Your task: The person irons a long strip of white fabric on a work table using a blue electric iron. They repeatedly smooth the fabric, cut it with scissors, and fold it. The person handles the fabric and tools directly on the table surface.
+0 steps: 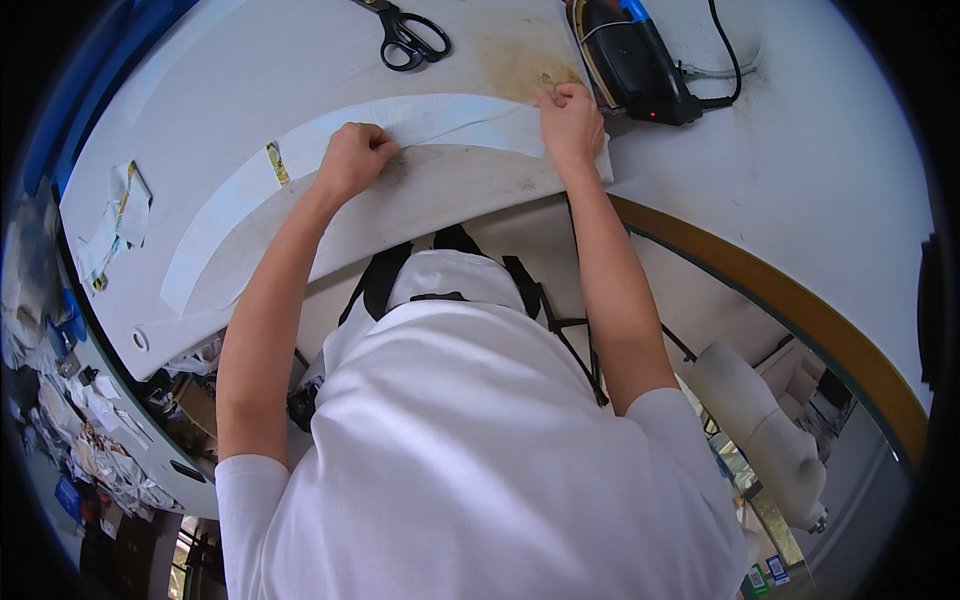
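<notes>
A long white strip of fabric or interfacing (457,120) lies across the pale, stained cloth cover of the table (450,172). My left hand (356,157) rests at the strip's lower edge, its thumb and forefinger close together; whether they pinch the material is hidden. At the strip's right end is my right hand (571,124), fingers bent down beside a brownish scorch mark; what they grip does not show clearly. A fine crease or thread runs between the hands. A small yellow-green patterned piece (277,163) lies across the strip, left of my left hand.
Black-handled scissors (412,37) lie beyond the strip. An electric iron (637,60) with a lit red light and a cord stands close to my right hand. Fabric scraps (124,217) lie at the left, near a roll of white tape (140,338). A dress form (757,427) is at lower right.
</notes>
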The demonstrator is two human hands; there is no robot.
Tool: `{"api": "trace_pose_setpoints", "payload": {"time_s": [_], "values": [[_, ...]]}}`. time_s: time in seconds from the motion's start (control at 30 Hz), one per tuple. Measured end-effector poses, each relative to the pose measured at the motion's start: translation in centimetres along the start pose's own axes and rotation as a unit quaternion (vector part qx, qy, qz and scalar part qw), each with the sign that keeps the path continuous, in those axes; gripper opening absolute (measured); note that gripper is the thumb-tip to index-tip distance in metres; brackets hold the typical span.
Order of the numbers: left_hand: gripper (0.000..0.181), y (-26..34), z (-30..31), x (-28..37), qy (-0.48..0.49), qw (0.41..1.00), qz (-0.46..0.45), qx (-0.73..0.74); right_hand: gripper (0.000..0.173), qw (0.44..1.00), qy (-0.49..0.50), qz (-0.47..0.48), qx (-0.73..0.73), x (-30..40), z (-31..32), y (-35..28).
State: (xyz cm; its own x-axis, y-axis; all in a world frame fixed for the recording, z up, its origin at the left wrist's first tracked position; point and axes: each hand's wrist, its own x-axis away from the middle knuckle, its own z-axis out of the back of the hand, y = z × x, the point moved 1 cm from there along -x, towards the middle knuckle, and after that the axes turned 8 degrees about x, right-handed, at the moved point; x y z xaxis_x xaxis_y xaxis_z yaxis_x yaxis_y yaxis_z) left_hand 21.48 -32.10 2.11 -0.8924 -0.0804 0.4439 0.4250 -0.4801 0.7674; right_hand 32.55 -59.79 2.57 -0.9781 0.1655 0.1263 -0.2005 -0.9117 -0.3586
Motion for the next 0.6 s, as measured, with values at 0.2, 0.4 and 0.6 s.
{"api": "trace_pose_setpoints", "payload": {"time_s": [0.2,0.4,0.6], "values": [[0.023,0.1,0.5,0.1,-0.002,1.0,-0.02,-0.005,0.017,0.99,0.014,0.137,0.033,-0.2,-0.4,1.3],[0.021,2.1,1.5,1.3,-0.001,1.0,-0.027,0.012,0.015,0.97,-0.12,0.186,-0.103,6.2,0.4,-1.5],[0.019,4.0,1.4,3.1,-0.027,0.99,0.023,0.14,0.029,0.541,-0.447,-0.238,-0.672,11.1,-4.6,-7.5]]}}
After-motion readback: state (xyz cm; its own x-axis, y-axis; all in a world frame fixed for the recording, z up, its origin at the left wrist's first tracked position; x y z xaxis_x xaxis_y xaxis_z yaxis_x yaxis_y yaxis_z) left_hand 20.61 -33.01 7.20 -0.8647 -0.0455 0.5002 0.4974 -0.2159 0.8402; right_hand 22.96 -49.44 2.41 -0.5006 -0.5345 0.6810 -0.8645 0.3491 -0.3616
